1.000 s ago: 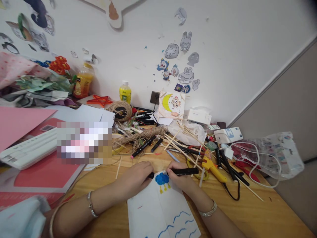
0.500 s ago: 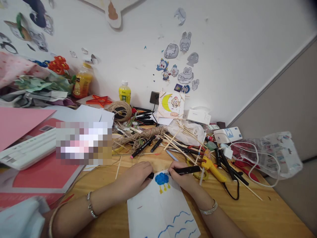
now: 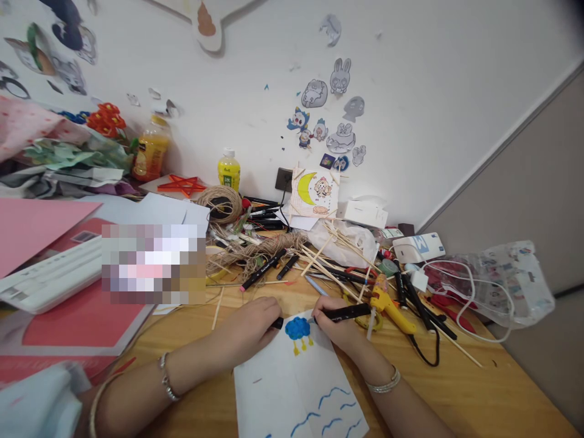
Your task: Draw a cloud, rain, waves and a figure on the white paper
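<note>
On the near part of the wooden table [image 3: 483, 389], a white sheet of paper [image 3: 274, 389] lay between the person's two hands, its lower end cut off by the view. Near its top, a cloud [image 3: 297, 328] was filled in solid blue, with three yellow strokes [image 3: 296, 347] hanging beneath it. Blue wavy lines [image 3: 336, 389] crossed the lower right, while the middle and left were white except for one short, faint mark.

The right hand [image 3: 335, 325] gripped a black marker [image 3: 347, 312] in pinched fingers, its tip end beside the cloud's right edge; whether it touched the paper was too small to tell. The left hand [image 3: 258, 319] rested at the sheet's upper left, fingers curled around a small black piece [image 3: 277, 323], perhaps a cap.

Beyond the hands spread a clutter of thin wooden sticks [image 3: 319, 258], a yellow glue gun [image 3: 387, 304] and coiled twine [image 3: 228, 204]. Two drink bottles [image 3: 229, 170] stood farther back, near a white wall [image 3: 228, 91] dotted with animal stickers [image 3: 340, 76].
</note>
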The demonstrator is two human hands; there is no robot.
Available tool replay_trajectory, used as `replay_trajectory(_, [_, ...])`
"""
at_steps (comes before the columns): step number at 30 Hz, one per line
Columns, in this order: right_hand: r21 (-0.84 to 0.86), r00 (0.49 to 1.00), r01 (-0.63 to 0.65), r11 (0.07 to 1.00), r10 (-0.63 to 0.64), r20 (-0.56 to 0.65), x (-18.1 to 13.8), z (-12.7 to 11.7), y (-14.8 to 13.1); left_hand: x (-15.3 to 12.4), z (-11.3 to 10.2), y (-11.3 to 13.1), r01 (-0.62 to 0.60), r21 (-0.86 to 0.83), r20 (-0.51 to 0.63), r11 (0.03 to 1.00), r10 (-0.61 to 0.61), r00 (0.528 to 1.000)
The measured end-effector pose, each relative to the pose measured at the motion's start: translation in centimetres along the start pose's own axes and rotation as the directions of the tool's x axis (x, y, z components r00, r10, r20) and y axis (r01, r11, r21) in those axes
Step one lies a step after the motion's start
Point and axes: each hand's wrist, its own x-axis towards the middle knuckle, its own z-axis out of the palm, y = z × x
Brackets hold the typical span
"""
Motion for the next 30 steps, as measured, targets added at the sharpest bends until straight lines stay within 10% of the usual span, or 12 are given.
replay_trajectory(30, [0.152,0.990,0.023,0.988,-0.044,0.137,-0.5,0.0,-0.8,-0.1,0.2,-0.3,-0.024,-0.041,-0.024,0.999,0.023,0.999])
